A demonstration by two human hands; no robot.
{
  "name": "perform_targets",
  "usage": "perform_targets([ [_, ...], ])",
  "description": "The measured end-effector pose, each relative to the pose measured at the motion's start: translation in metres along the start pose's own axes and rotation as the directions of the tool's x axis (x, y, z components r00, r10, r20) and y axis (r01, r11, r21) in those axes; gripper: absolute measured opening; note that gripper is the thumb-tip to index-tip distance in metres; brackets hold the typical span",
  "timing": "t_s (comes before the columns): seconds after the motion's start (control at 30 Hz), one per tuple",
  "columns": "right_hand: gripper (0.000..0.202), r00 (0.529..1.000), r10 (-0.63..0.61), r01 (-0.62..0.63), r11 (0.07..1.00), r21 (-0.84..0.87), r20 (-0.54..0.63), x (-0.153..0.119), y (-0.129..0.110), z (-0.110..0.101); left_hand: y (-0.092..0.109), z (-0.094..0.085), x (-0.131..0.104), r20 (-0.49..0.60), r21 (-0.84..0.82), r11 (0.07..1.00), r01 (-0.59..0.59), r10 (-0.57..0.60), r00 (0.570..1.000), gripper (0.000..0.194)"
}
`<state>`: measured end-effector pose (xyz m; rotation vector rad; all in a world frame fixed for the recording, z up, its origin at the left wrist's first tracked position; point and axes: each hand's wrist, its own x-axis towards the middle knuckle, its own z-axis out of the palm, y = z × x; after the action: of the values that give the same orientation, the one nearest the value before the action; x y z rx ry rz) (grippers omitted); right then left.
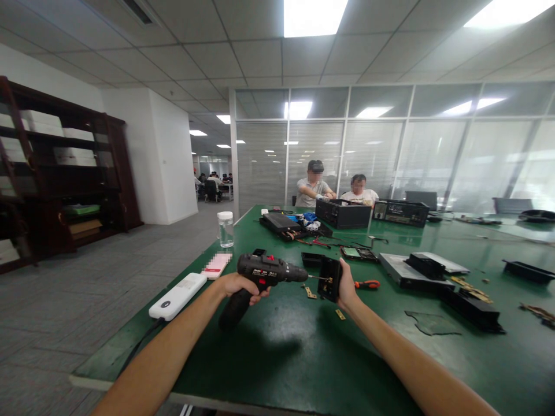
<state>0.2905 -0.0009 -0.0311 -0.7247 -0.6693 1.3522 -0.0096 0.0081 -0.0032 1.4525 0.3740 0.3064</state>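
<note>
Left hand (241,285) grips the drill (262,269) level; right hand (346,285) apparently pinches a black casing (331,271) upright.

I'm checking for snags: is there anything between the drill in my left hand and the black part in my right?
Nothing visible blocks the drill; only its thin bit spans the gap to the black part, seemingly touching it. A brass-coloured piece lies below, on the green table.
</note>
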Motion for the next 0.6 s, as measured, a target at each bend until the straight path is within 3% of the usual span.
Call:
perform_targets([
  [0.6,0.036,1.0,0.0,0.0,1.0,-0.001,0.007,-0.0025,-0.0013,0.0026,0.0007,0.0004,-0.0002,-0.001,0.006,1.0,0.011,-0.011,1.0,0.037],
])
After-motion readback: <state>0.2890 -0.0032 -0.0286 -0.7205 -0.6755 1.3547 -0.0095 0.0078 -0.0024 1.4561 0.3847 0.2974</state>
